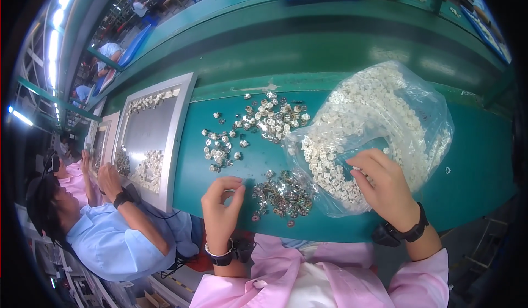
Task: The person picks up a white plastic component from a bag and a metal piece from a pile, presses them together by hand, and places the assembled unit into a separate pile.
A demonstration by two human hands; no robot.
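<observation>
The person's right hand point(385, 190) rests on the clear plastic bag point(385, 115) that lies open on the green table point(473, 159), its fingers curled down among the small white parts point(330, 165) that fill the bag. It looks pinched on one or two of them, but the fingertips are buried in the plastic, so I cannot tell for certain what it holds.

The left hand point(220, 209) hovers over the table edge, thumb and forefinger brought together as if pinching something tiny; whatever sits between them is too small to make out. Just to its right lies a heap of darker metal pieces point(283, 195), touching the bag's lower corner. Farther up the table are two looser scatterings of pale parts point(272, 115), well apart from both hands.

To the left, a grey metal tray point(176, 137) holds more pale pieces, and a co-worker in a blue shirt point(118, 236) has a hand point(109, 180) at its near edge.
</observation>
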